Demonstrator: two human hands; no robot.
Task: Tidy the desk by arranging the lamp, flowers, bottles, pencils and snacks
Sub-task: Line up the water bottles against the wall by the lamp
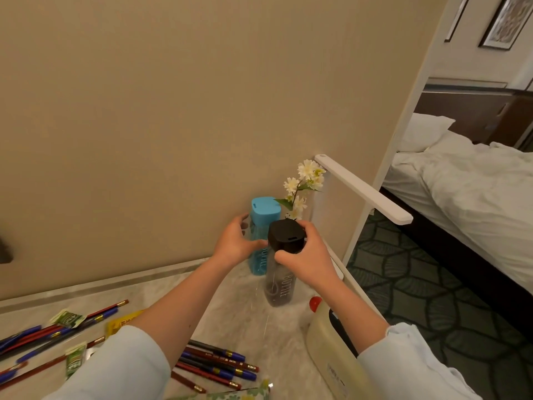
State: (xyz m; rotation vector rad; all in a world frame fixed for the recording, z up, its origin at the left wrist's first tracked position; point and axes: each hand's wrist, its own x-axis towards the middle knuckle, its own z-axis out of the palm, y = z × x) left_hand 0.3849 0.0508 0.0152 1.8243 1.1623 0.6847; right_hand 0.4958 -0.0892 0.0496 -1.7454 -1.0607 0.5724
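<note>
My left hand grips the blue bottle, which stands upright near the wall. My right hand grips the black cap of the clear dark bottle, upright just in front of the blue one. Behind them stand white flowers in a clear vase, and the white lamp reaches over the desk's right corner. Red and blue pencils lie loose at the left and in a bunch in front. Green and yellow snack packets lie among the left pencils.
A cream jug with a red cap stands at the desk's right edge, under my right forearm. More flowers show at the bottom edge. The marble desk ends at the wall; a bed lies beyond on the right.
</note>
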